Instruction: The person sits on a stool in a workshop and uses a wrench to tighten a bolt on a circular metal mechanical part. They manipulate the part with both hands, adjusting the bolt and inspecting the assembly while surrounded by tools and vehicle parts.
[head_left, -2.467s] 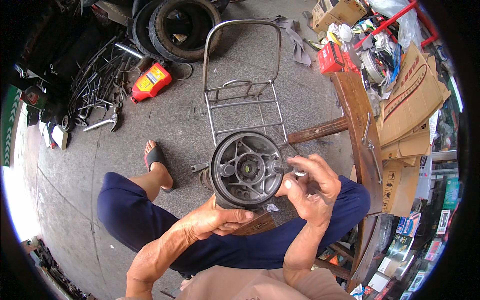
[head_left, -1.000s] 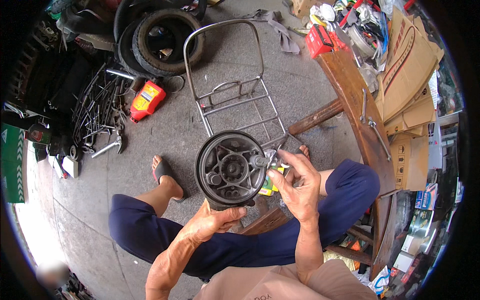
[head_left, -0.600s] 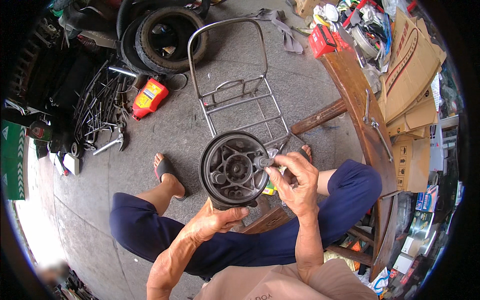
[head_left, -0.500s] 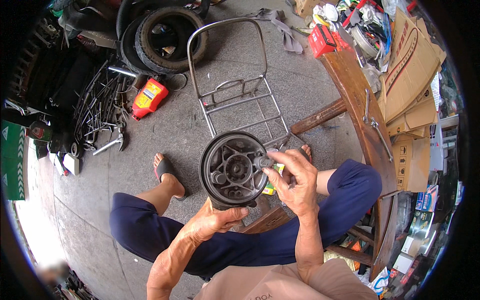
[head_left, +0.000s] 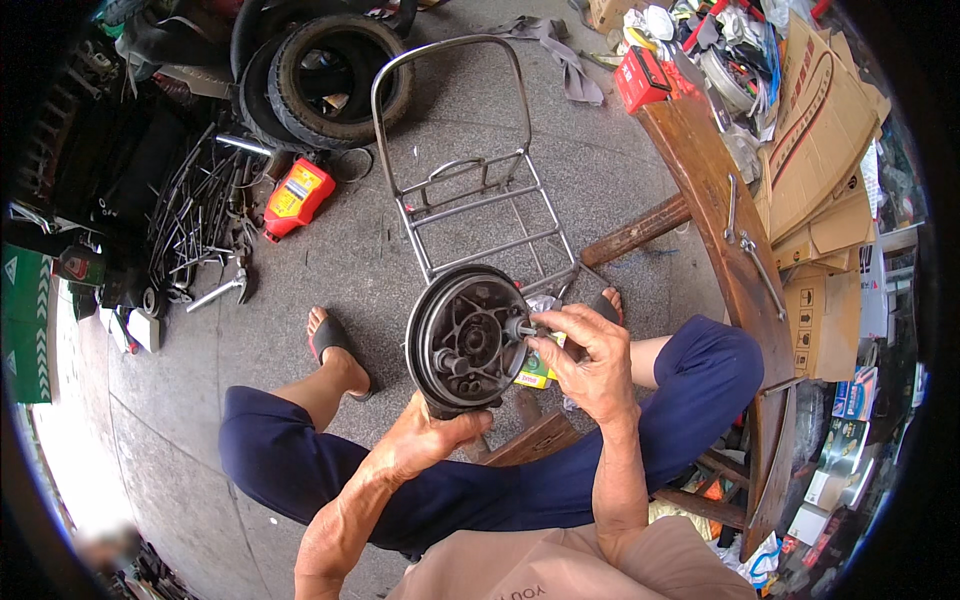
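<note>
Above my lap, my left hand point(head_left: 435, 437) grips the lower rim of a round, dark metal hub point(head_left: 452, 300), thumb along its near edge. The hub's ribbed, hollow face is turned up and tilted a little to the right, with a round opening at its centre. A grey stud point(head_left: 447, 360) stands up from the left part of that face. At the hub's right side, my right hand point(head_left: 590, 360) pinches a small grey pin point(head_left: 527, 330) between thumb and fingertips. The pin's inner end meets a round boss on the face; how deep it sits cannot be seen.
A steel tube frame point(head_left: 480, 222) lies beyond the hub. To the right stands a wooden bench point(head_left: 710, 190) with wrenches point(head_left: 750, 245) on it, beside cardboard point(head_left: 815, 130). Tyres point(head_left: 345, 85), a red bottle point(head_left: 299, 198) and a hammer point(head_left: 225, 290) lie on the left.
The hub has shifted slightly right and tipped to the right. My right fingers have drawn together on the pin, which now shows more plainly. My left hand keeps its hold.
</note>
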